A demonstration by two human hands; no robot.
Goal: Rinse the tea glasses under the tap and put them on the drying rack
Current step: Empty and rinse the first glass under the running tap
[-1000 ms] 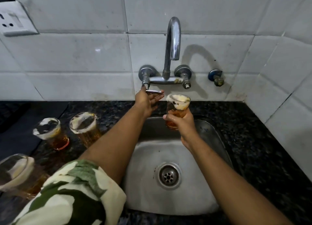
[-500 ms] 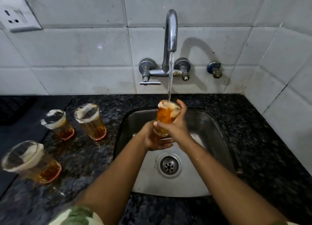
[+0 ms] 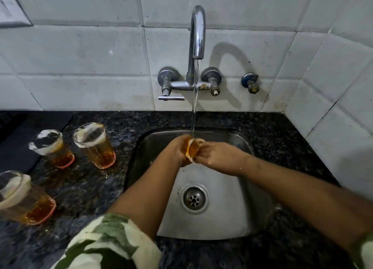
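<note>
Head cam: both hands' fingers (image 3: 203, 147) wrap tea glass (image 3: 192, 148) under tap (image 3: 197, 32), mostly hiding it.

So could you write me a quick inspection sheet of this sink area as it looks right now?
Surface: black speckled counter, wet-looking around the glasses.
Job's things: tap running; one tea glass held tilted under the stream over the sink; three glasses with tea dregs waiting on the counter's left side.
Clutter: nothing seen.
Grippers: left hand and right hand both grip the glass.
Cables: nothing seen.
Surroundings: white tiled wall; drying rack not identifiable.
</note>
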